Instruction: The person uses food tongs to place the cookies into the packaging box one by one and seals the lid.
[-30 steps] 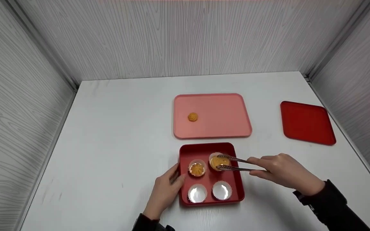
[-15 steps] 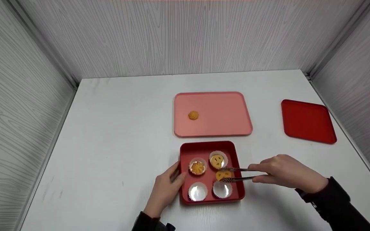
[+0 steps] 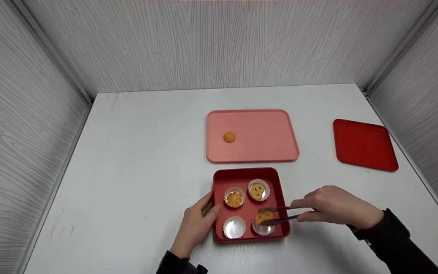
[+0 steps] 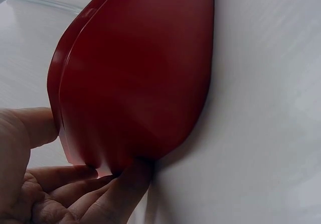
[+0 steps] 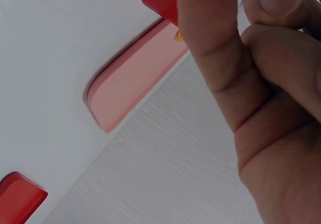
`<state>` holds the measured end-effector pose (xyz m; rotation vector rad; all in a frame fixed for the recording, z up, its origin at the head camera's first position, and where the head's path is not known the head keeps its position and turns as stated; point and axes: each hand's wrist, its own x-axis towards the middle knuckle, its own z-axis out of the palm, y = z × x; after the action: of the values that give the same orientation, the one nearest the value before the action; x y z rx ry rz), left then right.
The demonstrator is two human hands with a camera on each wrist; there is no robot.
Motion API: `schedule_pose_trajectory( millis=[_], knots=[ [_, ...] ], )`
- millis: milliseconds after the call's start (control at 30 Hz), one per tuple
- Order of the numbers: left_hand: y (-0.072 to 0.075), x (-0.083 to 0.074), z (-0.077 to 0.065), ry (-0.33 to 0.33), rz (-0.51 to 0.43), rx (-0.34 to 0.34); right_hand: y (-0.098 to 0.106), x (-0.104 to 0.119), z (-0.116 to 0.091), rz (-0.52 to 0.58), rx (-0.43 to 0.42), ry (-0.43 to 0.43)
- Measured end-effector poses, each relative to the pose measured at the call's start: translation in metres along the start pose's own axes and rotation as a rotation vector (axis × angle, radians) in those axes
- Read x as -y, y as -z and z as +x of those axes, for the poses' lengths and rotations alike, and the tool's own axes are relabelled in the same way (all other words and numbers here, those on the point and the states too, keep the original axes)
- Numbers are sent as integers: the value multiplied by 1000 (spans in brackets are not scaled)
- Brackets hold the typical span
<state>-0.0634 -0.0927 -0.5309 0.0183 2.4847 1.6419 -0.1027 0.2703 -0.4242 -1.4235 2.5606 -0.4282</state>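
My left hand (image 3: pixel 196 224) grips a deep red box (image 3: pixel 246 239) by its left side, the thumb near the rim. In the left wrist view, the fingers (image 4: pixel 118 194) bear on the box's wall (image 4: pixel 135 73). From the right, my right hand (image 3: pixel 337 207) holds metal tongs (image 3: pixel 289 208) reaching over the box. A round cookie with holes (image 3: pixel 264 217) lies between the tong tips, at the near right paper cup (image 3: pixel 263 230). A similar cookie (image 3: pixel 257 191) sits in the far right cup, and a star-shaped cookie (image 3: pixel 234 199) in the far left one. The near left cup (image 3: pixel 234 227) looks bare.
Behind the box lies a pink tray (image 3: pixel 261 135) with one swirled cookie (image 3: pixel 229 137) on it. A flat red tray (image 3: pixel 365 144) lies at the right, near the side wall. Grey wood-grain panels (image 3: pixel 211 45) stand round the white table (image 3: pixel 146 152).
One second ago the tongs were at the far right cup. They have come toward me with a cookie between their tips, leaving another in that cup. My left hand keeps its place.
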Motion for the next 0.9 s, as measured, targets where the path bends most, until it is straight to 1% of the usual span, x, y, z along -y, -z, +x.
schedule_pose_trajectory(
  millis=[133,233,433,767,900],
  knots=[
    [0,-1,1,8,-4,0,-1,1,2,7,51,-36],
    [-1,-1,1,4,-6,-3,-3,1,4,2,70,-47],
    [0,0,0,-9,-19,-1,-7,1,5,-17,66,-48],
    [0,0,0,-17,-11,-2,-7,1,6,42,83,-94],
    [0,0,0,-14,-19,6,-7,0,5,44,77,-113]
  ],
)
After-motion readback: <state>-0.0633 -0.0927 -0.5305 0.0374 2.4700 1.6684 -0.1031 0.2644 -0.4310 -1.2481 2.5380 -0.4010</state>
